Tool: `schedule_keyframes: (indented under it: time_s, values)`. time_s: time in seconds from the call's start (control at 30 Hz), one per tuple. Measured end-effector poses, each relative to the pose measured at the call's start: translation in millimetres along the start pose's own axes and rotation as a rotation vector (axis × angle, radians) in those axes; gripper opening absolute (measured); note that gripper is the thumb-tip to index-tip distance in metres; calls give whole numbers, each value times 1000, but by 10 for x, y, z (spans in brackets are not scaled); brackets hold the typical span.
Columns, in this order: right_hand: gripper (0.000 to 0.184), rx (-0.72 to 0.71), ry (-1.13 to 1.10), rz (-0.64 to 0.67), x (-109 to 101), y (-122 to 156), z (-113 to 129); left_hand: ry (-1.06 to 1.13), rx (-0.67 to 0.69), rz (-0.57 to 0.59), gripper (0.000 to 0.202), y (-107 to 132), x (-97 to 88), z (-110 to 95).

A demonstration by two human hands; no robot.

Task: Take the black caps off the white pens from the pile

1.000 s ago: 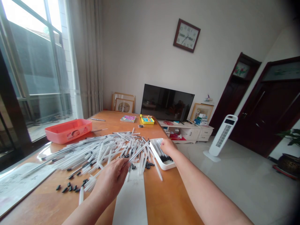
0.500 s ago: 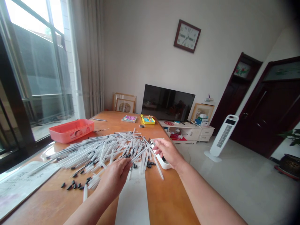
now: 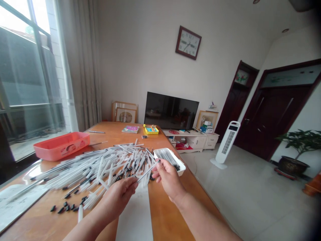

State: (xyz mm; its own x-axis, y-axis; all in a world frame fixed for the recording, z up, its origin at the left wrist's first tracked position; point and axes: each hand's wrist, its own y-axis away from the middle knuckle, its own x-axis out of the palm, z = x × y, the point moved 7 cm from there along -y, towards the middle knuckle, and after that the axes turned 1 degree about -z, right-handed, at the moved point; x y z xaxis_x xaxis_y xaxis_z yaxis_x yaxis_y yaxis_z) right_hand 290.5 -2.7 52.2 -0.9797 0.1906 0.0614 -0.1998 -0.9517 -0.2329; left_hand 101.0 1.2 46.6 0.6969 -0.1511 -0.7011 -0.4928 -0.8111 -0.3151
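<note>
A clear pen (image 3: 147, 173) slants between my two hands over the table. My left hand (image 3: 117, 194) is closed round its lower end. At the upper end, where a small dark tip shows, my right hand (image 3: 169, 177) pinches the pen between thumb and fingers. Just behind my right hand stands a white tray (image 3: 182, 171) holding a row of pens with black ends. A wide heap of loose clear pen barrels (image 3: 75, 169) and thin refills spreads left of my hands. Several black caps (image 3: 60, 210) lie near my left forearm.
A red plastic basket (image 3: 60, 144) stands at the table's left. Further back are a booklet (image 3: 130, 129) and a yellow box (image 3: 151, 130). A white paper strip (image 3: 135, 217) runs under my hands, and a printed sheet (image 3: 20, 202) lies front left.
My right hand has come away from over the white tray, toward me, and now pinches the pen's upper end. My left hand keeps its hold. The view has turned slightly right.
</note>
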Motion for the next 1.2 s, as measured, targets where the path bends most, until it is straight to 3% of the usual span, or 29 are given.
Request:
schedule_keyframes:
  time_s: [0.2,0.47,0.67,0.8,0.9,0.97,1.07,1.2]
  values:
    - [39,87,-86,9,-72,9,-60,38,-23,36,39,8,47,7]
    - [41,78,-89,-38,-142,93,-73,62,-41,95,38,21,62,-37]
    - [40,93,-112,-78,-235,160,-69,200,-76,155,39,51,132,-73]
    - [30,91,-94,-45,-280,215,-8,255,-99,134,39,39,130,-29]
    - [28,115,-100,-14,-344,239,17,303,-133,52,42,9,69,45]
    - [28,87,-102,-68,-469,209,48,308,-156,-43,49,-9,1,112]
    - [31,16,-62,-248,-777,89,79,257,-163,-169,51,-17,-90,198]
    - [29,-105,298,-451,-1171,-135,120,167,-140,-201,45,-18,-126,221]
